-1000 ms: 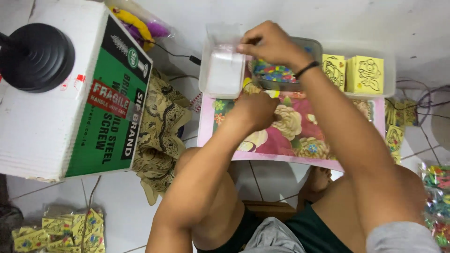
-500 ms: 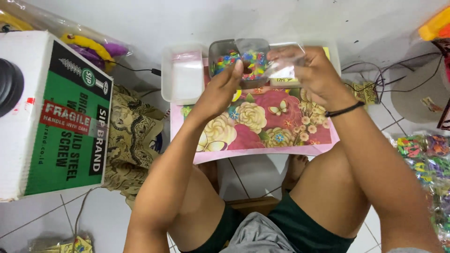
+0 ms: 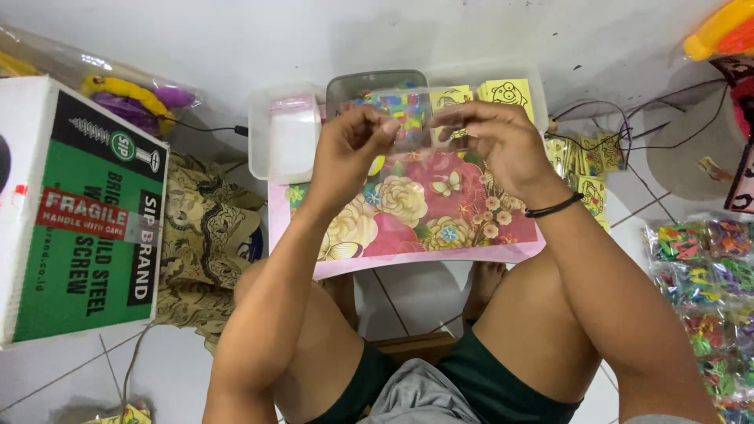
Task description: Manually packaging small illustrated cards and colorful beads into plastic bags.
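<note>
Left of the flowered desk [image 3: 408, 235] sits a big green and white box [image 3: 75, 212], then a patterned cloth [image 3: 200, 243]. A white tub [image 3: 283, 141] rests at the desk's back left corner. Above the desk, the left hand [image 3: 353, 153] and right hand [image 3: 503, 145] hold a small clear bag [image 3: 412, 118] between them, fingers pinching its 2 ends. The bag hides part of a grey tub of coloured bits [image 3: 377, 86]. Half a second ago the hands were farther back, over the tubs.
</note>
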